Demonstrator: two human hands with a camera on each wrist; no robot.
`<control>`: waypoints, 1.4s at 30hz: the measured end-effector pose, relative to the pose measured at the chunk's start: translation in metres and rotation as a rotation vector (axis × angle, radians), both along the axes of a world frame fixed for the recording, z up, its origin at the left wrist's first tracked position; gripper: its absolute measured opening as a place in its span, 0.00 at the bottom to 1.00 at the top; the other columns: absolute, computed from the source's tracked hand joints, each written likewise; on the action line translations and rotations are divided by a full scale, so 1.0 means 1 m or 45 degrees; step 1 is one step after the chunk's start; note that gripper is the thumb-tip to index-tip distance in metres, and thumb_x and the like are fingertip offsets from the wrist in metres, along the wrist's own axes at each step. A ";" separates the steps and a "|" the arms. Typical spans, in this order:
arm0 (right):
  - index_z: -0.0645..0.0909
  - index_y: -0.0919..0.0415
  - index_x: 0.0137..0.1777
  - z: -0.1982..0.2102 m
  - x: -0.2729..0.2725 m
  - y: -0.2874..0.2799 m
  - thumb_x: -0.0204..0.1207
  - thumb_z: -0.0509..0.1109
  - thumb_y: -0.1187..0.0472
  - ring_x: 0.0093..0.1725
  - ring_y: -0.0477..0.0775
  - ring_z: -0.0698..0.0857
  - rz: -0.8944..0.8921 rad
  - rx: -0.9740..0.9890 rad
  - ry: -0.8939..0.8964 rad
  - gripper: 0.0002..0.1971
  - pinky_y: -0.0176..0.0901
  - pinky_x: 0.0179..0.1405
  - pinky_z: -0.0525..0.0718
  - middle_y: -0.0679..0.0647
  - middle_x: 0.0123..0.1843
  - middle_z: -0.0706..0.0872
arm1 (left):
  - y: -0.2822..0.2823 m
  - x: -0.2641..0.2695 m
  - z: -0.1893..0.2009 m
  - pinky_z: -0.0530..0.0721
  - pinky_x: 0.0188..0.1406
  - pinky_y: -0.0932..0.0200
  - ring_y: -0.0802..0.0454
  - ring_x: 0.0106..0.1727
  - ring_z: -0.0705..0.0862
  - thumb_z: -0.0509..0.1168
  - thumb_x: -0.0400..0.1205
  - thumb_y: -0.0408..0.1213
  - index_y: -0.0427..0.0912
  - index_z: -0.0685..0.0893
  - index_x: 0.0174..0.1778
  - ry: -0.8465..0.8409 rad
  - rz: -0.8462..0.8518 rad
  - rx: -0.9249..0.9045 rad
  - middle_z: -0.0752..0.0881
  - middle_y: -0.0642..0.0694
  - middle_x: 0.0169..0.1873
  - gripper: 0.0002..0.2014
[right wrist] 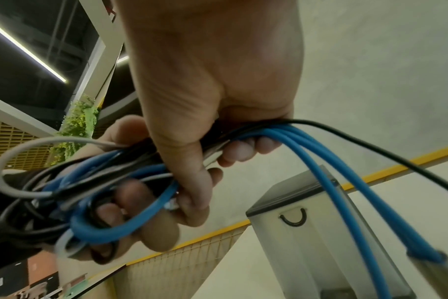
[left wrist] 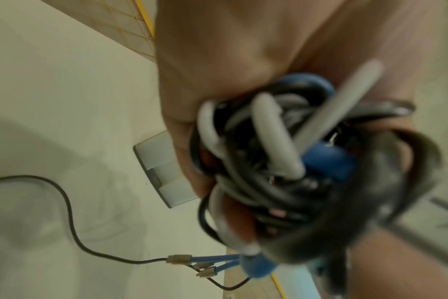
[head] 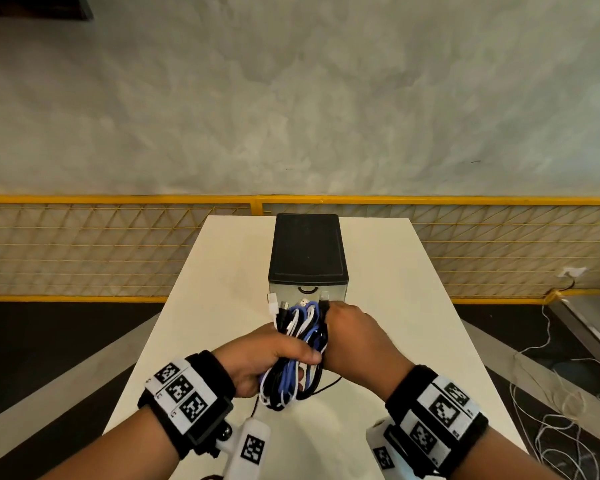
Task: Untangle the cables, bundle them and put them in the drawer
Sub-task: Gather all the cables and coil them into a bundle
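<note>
A bundle of black, white and blue cables (head: pixel 300 344) is held above the white table (head: pixel 201 306), just in front of the small drawer unit (head: pixel 308 251). My left hand (head: pixel 274 358) grips the bundle's near half, thumb across the top. My right hand (head: pixel 354 337) grips the far half from the right. Several plug ends stick out toward the drawer front (head: pixel 307 294), which is closed. In the left wrist view the cable bundle (left wrist: pixel 294 172) is blurred against my palm, and a thin black lead (left wrist: pixel 69 212) trails onto the table. The right wrist view shows blue cables (right wrist: pixel 345 192) hanging from my fist.
The drawer unit (right wrist: pixel 320 232) has a black top and a curved black handle (right wrist: pixel 293 218). A yellow mesh fence (head: pixel 118 244) runs behind the table. Loose white cords (head: pixel 561 420) lie on the floor at the right. Bare table lies on both sides of the unit.
</note>
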State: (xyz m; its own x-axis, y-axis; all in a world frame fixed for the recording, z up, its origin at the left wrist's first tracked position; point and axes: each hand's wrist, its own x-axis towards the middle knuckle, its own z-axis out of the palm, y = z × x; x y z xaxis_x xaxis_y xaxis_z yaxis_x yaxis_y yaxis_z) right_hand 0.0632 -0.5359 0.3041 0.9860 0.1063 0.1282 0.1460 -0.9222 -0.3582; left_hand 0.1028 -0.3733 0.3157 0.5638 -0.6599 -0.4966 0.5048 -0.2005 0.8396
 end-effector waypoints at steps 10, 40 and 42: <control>0.69 0.53 0.61 -0.006 0.002 0.002 0.72 0.74 0.58 0.52 0.53 0.83 0.028 0.291 0.134 0.21 0.44 0.50 0.83 0.53 0.57 0.80 | -0.001 -0.007 -0.015 0.88 0.45 0.57 0.49 0.48 0.92 0.73 0.73 0.17 0.38 0.89 0.55 -0.229 -0.008 0.011 0.94 0.43 0.46 0.18; 0.70 0.34 0.64 -0.014 -0.012 0.012 0.84 0.56 0.67 0.27 0.34 0.78 -0.160 1.070 0.298 0.22 0.30 0.31 0.75 0.32 0.29 0.81 | -0.024 0.019 -0.025 0.87 0.44 0.43 0.37 0.38 0.89 0.71 0.72 0.21 0.33 0.89 0.42 -0.201 0.757 -0.136 0.88 0.32 0.35 0.06; 0.62 0.32 0.71 -0.008 -0.020 0.011 0.80 0.55 0.74 0.31 0.26 0.79 -0.074 1.043 0.420 0.33 0.23 0.31 0.75 0.30 0.40 0.81 | -0.022 0.020 -0.027 0.89 0.42 0.46 0.37 0.39 0.90 0.71 0.73 0.22 0.30 0.89 0.46 -0.237 0.706 -0.095 0.90 0.30 0.39 0.08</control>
State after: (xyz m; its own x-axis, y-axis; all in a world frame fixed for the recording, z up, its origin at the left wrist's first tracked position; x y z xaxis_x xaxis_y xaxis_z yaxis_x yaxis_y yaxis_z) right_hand 0.0434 -0.5249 0.2963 0.9871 0.0543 -0.1503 -0.1210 -0.3600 -0.9251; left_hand 0.1224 -0.3952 0.2886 0.9081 -0.2706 -0.3195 0.3598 0.1144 0.9260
